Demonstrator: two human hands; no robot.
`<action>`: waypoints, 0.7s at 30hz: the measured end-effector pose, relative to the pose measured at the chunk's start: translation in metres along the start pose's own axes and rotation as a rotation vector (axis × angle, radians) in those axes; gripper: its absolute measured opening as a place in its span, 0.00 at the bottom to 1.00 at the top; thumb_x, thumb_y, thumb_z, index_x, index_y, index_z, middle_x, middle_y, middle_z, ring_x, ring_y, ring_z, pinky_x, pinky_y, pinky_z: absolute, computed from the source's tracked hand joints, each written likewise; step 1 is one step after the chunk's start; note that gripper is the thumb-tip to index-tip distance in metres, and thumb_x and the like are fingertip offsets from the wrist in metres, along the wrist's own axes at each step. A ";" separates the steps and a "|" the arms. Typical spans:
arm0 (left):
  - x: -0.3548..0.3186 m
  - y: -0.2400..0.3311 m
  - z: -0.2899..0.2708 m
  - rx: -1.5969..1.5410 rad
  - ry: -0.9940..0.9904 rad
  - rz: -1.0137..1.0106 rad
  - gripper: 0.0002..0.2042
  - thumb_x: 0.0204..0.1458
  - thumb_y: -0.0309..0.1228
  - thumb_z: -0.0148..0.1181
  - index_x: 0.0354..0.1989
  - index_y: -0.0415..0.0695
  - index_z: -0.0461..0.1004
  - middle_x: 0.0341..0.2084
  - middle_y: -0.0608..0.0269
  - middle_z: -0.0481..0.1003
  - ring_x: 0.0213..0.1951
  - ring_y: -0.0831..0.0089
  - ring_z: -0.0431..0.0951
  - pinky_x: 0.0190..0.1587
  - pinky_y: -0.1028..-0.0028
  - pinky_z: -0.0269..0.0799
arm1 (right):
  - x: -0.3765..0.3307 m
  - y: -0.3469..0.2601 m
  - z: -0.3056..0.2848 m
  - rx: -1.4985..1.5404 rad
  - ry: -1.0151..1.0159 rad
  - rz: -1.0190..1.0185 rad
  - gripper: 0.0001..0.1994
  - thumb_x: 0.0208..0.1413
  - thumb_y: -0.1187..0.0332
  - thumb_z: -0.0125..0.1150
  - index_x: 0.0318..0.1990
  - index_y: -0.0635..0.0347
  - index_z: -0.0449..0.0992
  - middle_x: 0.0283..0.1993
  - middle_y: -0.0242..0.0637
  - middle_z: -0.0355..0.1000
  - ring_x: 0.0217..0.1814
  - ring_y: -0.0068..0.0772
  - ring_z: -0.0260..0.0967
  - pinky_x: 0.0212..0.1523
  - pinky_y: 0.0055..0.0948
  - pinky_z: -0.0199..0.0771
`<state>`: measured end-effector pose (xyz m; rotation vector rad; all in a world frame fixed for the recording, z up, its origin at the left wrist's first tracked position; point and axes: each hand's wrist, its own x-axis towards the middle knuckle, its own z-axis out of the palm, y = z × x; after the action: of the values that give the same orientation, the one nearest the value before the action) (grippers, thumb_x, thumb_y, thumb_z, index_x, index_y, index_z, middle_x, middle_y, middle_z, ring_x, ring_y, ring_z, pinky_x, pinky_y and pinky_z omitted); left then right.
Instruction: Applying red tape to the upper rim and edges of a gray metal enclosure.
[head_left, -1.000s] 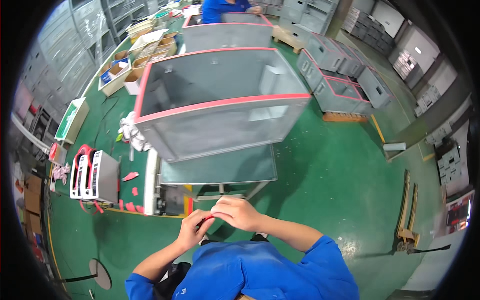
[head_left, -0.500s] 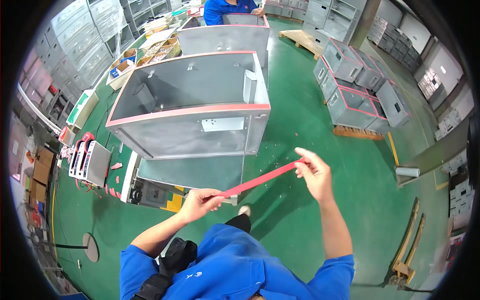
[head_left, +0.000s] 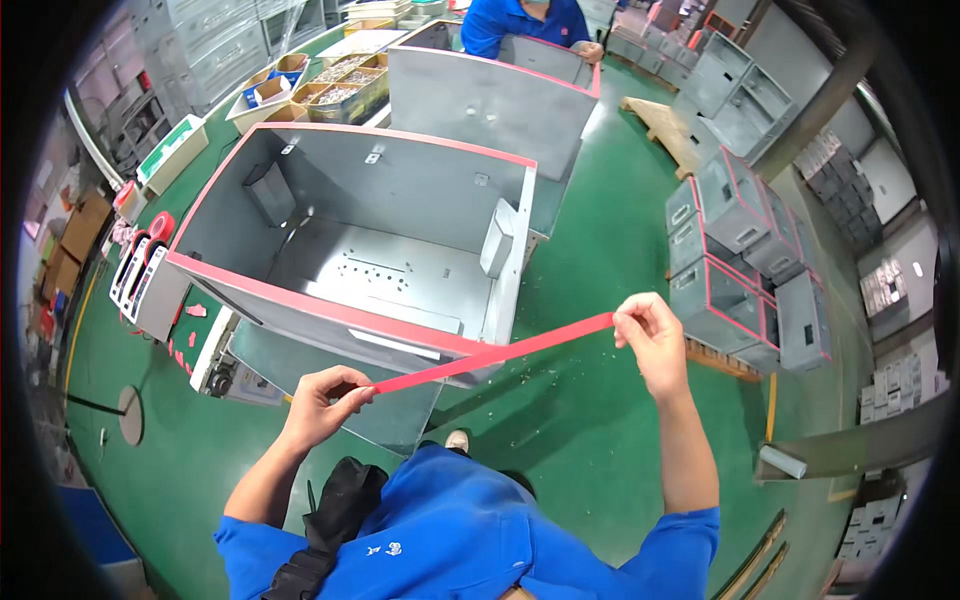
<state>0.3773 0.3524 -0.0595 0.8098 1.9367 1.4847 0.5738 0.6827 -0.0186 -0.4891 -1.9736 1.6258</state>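
Observation:
A strip of red tape (head_left: 540,338) is stretched between my two hands. My left hand (head_left: 325,405) pinches its lower left end, and my right hand (head_left: 652,340) pinches its higher right end. Beyond the strip stands a grey metal cabinet (head_left: 370,215) lying open side up on a workbench (head_left: 385,415). Red tape runs along most of the cabinet's rim, while its right edge (head_left: 520,255) shows bare metal. The strip crosses in front of the cabinet's near right corner; whether it touches cannot be told.
Behind, a person in blue (head_left: 525,25) leans over a second grey cabinet (head_left: 490,105). Parts bins (head_left: 345,95) sit at the back left, near a white machine (head_left: 150,285) with red tape rolls. Stacked grey cabinets (head_left: 725,300) stand on a pallet at the right.
The strip is pulled longer as my hands have moved further apart. My view has come nearer the cabinet, so its inside floor now shows and the strip overlaps its near edge.

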 end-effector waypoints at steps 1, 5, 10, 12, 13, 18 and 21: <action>0.000 0.004 0.002 -0.055 0.025 -0.030 0.04 0.47 0.24 0.58 0.27 0.37 0.72 0.19 0.65 0.72 0.21 0.83 0.70 0.20 0.83 0.66 | 0.019 0.005 0.000 0.042 -0.025 0.011 0.03 0.51 0.75 0.55 0.32 0.63 0.68 0.28 0.29 0.66 0.28 0.16 0.63 0.28 0.17 0.66; 0.001 0.025 0.019 -0.093 0.214 0.041 0.02 0.47 0.20 0.55 0.29 0.35 0.72 0.23 0.62 0.71 0.21 0.80 0.71 0.19 0.83 0.65 | 0.090 0.015 -0.001 0.110 -0.149 -0.010 0.03 0.50 0.75 0.56 0.30 0.63 0.69 0.26 0.29 0.67 0.27 0.17 0.63 0.29 0.18 0.66; 0.009 0.038 0.057 -0.272 0.607 -0.073 0.07 0.45 0.18 0.56 0.34 0.31 0.70 0.21 0.57 0.73 0.22 0.76 0.74 0.21 0.79 0.71 | 0.170 0.029 -0.004 0.171 -0.384 0.012 0.03 0.49 0.76 0.57 0.31 0.63 0.70 0.26 0.30 0.67 0.26 0.18 0.65 0.29 0.18 0.68; 0.015 0.046 0.073 -0.331 0.714 -0.162 0.06 0.45 0.19 0.57 0.32 0.33 0.70 0.21 0.56 0.73 0.21 0.74 0.74 0.22 0.78 0.72 | 0.200 0.034 -0.003 0.190 -0.483 0.000 0.04 0.48 0.77 0.57 0.32 0.63 0.70 0.27 0.31 0.68 0.27 0.18 0.65 0.28 0.17 0.68; 0.018 0.045 0.082 -0.347 0.770 -0.186 0.05 0.45 0.21 0.57 0.29 0.34 0.68 0.21 0.57 0.73 0.20 0.74 0.74 0.21 0.78 0.72 | 0.215 0.037 -0.003 0.202 -0.538 0.005 0.04 0.48 0.76 0.57 0.32 0.63 0.70 0.28 0.30 0.68 0.27 0.17 0.65 0.29 0.17 0.68; 0.037 0.062 0.136 -0.153 1.019 -0.155 0.03 0.48 0.23 0.54 0.27 0.38 0.67 0.18 0.64 0.70 0.22 0.77 0.72 0.21 0.81 0.68 | 0.283 0.044 -0.002 0.106 -0.845 -0.011 0.03 0.50 0.75 0.56 0.31 0.63 0.70 0.27 0.29 0.68 0.28 0.16 0.66 0.29 0.16 0.68; 0.040 0.074 0.161 -0.133 1.109 -0.183 0.03 0.49 0.23 0.54 0.28 0.38 0.67 0.18 0.64 0.69 0.20 0.78 0.71 0.20 0.82 0.66 | 0.316 0.043 0.006 -0.027 -1.001 -0.061 0.04 0.50 0.73 0.56 0.30 0.64 0.69 0.26 0.29 0.67 0.26 0.16 0.64 0.27 0.17 0.65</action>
<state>0.4794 0.4990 -0.0274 -0.3851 2.4738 2.1380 0.3172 0.8723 -0.0078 0.4973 -2.6290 2.0097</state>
